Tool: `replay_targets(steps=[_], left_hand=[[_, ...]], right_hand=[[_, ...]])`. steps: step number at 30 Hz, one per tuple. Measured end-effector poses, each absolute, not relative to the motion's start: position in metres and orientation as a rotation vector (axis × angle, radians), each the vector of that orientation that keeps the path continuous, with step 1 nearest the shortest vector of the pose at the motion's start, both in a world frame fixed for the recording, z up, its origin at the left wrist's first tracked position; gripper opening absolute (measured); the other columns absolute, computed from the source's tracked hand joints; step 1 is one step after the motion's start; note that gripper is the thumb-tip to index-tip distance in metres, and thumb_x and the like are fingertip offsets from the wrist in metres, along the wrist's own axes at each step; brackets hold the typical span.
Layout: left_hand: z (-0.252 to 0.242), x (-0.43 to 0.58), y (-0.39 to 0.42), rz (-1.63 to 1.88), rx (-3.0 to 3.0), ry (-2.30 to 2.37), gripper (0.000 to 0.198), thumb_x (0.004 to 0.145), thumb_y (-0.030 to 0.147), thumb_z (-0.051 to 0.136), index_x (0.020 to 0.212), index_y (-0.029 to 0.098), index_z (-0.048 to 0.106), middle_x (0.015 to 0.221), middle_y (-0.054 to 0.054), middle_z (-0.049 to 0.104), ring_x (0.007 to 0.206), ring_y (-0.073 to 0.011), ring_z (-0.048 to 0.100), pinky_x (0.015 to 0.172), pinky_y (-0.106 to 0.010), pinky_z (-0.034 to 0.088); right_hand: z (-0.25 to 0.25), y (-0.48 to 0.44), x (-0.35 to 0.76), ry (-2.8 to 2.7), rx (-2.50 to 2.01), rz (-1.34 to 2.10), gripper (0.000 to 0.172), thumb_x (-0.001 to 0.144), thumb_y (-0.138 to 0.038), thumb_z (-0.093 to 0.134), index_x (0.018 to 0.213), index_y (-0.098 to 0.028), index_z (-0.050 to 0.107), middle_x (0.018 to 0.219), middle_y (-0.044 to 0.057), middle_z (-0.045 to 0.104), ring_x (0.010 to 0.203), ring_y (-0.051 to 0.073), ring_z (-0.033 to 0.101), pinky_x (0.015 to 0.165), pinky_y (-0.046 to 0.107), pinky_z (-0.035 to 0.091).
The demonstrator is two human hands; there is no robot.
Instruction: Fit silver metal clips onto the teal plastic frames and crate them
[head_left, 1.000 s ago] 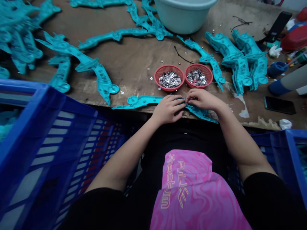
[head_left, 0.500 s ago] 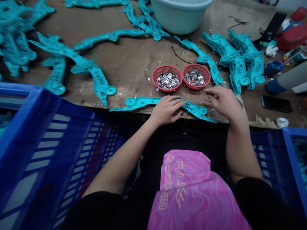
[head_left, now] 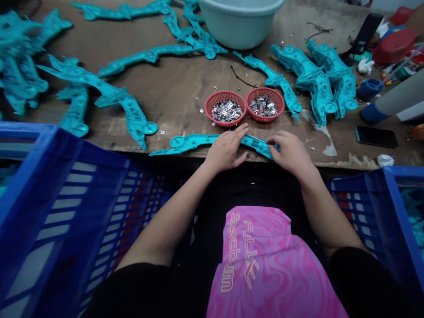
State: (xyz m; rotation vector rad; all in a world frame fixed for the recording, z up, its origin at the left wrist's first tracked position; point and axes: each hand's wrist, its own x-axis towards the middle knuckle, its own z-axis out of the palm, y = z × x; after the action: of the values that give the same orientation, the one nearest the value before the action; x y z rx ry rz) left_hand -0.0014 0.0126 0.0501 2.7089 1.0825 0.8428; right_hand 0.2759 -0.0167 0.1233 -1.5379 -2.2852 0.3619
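A long, bent teal plastic part [head_left: 195, 141] lies along the table's front edge, in front of me. My left hand [head_left: 223, 148] rests across its middle, fingers stretched over the far side and thumb apart on the near side. My right hand [head_left: 288, 150] is at the part's right section, thumb and fingers pinched close to its surface. Whatever is between those fingertips is too small to make out, and the hand covers the part's right end. Just beyond the part stand two red baskets, left [head_left: 207, 106] and right [head_left: 281, 106], holding small shiny metal pieces [head_left: 227, 111].
More teal parts [head_left: 127, 104] lie at left and back, with stacks [head_left: 311, 79] at right. A pale basin [head_left: 241, 26] stands behind. A phone [head_left: 376, 136] lies at right. Blue crates, left [head_left: 26, 128] and right [head_left: 364, 181], flank me below the table edge.
My right hand has moved left, from beside the right basket onto the teal part's right section. My left hand stays on the part. The view has shifted slightly.
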Motion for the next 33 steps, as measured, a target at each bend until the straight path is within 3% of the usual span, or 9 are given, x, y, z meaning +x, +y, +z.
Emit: replay_targets(steps=[6, 13, 16, 21, 25, 33], left_hand=[[0.049, 0.000, 0.015, 0.729, 2.782, 1.040, 0.066, 0.107, 0.040, 0.064, 0.170, 0.021, 0.056, 0.168, -0.016, 0.063, 0.147, -0.0394, 0.064, 0.124, -0.061, 0.051], [0.050, 0.004, 0.018, 0.682, 2.794, 1.101, 0.056, 0.107, 0.040, 0.064, 0.160, 0.022, 0.068, 0.163, -0.017, 0.067, 0.138, -0.0401, 0.066, 0.116, -0.061, 0.053], [0.052, 0.004, 0.017, 0.667, 2.812, 1.096, 0.056, 0.108, 0.040, 0.062, 0.160, 0.020, 0.067, 0.166, -0.017, 0.064, 0.138, -0.0402, 0.066, 0.117, -0.061, 0.053], [0.055, 0.004, 0.016, 0.695, 2.751, 1.116, 0.076, 0.105, 0.035, 0.063, 0.176, 0.016, 0.046, 0.160, -0.020, 0.067, 0.139, -0.0387, 0.066, 0.120, -0.058, 0.052], [0.056, 0.006, 0.016, 0.635, 2.832, 1.088, 0.063, 0.104, 0.031, 0.062, 0.166, 0.027, 0.061, 0.163, -0.016, 0.066, 0.137, -0.0395, 0.066, 0.116, -0.061, 0.053], [0.053, 0.008, 0.016, 0.686, 2.796, 1.120, 0.044, 0.106, 0.032, 0.059, 0.145, 0.019, 0.075, 0.161, -0.016, 0.068, 0.136, -0.0389, 0.066, 0.118, -0.060, 0.053]], right_hand=[[0.121, -0.011, 0.255, -2.401, -1.657, 0.300, 0.026, 0.106, -0.020, 0.062, 0.114, -0.015, 0.087, 0.117, 0.018, 0.079, 0.110, 0.034, 0.073, 0.100, 0.044, 0.055], [0.123, -0.011, 0.252, -2.476, -1.692, 0.213, 0.034, 0.110, -0.023, 0.056, 0.114, -0.012, 0.088, 0.112, 0.020, 0.075, 0.107, 0.035, 0.071, 0.094, 0.046, 0.053], [0.121, -0.013, 0.251, -2.493, -1.693, 0.223, 0.033, 0.109, -0.020, 0.055, 0.110, -0.012, 0.087, 0.111, 0.020, 0.074, 0.107, 0.035, 0.070, 0.094, 0.045, 0.053], [0.122, -0.014, 0.268, -2.267, -1.666, 0.310, 0.022, 0.101, -0.017, 0.061, 0.105, -0.015, 0.082, 0.111, 0.019, 0.075, 0.105, 0.034, 0.070, 0.096, 0.045, 0.056], [0.121, 0.001, 0.270, -1.893, -1.547, 0.474, 0.018, 0.100, -0.026, 0.063, 0.111, -0.021, 0.076, 0.107, 0.012, 0.078, 0.100, 0.030, 0.070, 0.095, 0.042, 0.060], [0.113, 0.022, 0.268, -1.814, -1.510, 0.441, 0.027, 0.107, -0.030, 0.056, 0.127, -0.023, 0.073, 0.121, 0.013, 0.077, 0.116, 0.032, 0.071, 0.106, 0.046, 0.059]])
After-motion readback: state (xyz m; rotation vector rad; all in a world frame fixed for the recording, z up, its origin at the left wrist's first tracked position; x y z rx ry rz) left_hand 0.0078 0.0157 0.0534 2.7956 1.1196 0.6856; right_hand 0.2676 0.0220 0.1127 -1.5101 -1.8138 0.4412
